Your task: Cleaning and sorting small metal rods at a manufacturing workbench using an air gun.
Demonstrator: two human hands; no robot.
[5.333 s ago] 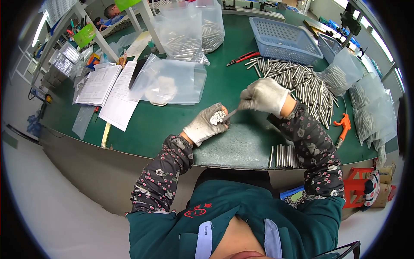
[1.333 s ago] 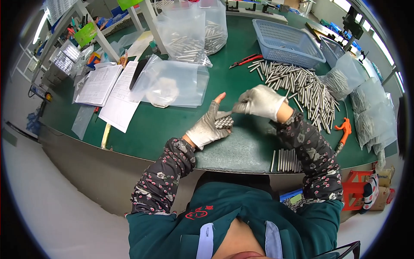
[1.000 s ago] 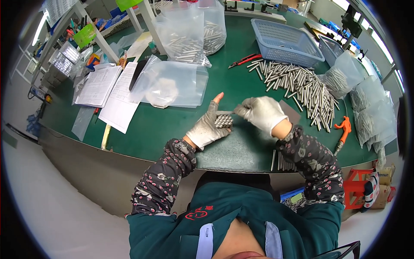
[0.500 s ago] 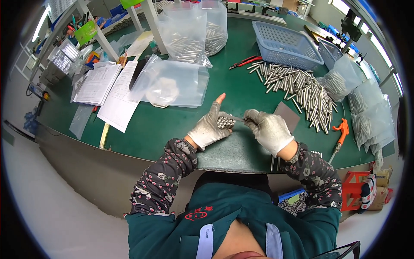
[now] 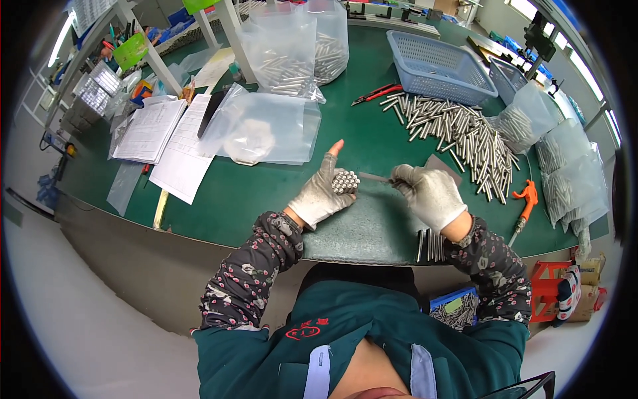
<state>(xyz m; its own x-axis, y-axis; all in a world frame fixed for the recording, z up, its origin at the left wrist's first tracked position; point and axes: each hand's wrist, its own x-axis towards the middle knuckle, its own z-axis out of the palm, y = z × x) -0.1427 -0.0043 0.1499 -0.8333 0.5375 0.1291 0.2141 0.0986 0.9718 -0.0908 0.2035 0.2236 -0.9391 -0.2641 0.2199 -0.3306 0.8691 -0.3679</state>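
Observation:
Upright in my left hand (image 5: 320, 194) is a bundle of short metal pins (image 5: 345, 181), their round ends showing as a cluster; the fingers wrap round it and the thumb sticks out. My right hand (image 5: 430, 196), gloved like the left with bare fingertips, pinches a thin grey flat strip (image 5: 375, 177). The strip points toward the bundle, its tip close beside the pins; whether it touches them I cannot tell. Partly behind the right hand lies a square grey-brown sheet (image 5: 444, 167). Several more pins (image 5: 432, 246) lie side by side at the table's front edge, near the right wrist.
A large heap of loose pins (image 5: 465, 136) spreads before a blue plastic basket (image 5: 438, 76). Red-handled pliers (image 5: 377, 94) lie left of it. An orange air gun (image 5: 527, 201) and bagged pins (image 5: 571, 179) are at right. Plastic bags (image 5: 282, 126) and papers (image 5: 183, 156) lie left.
My right hand has drawn to the right with the strip, away from the pin bundle. More pins at the table's front edge now show. The left hand has barely moved.

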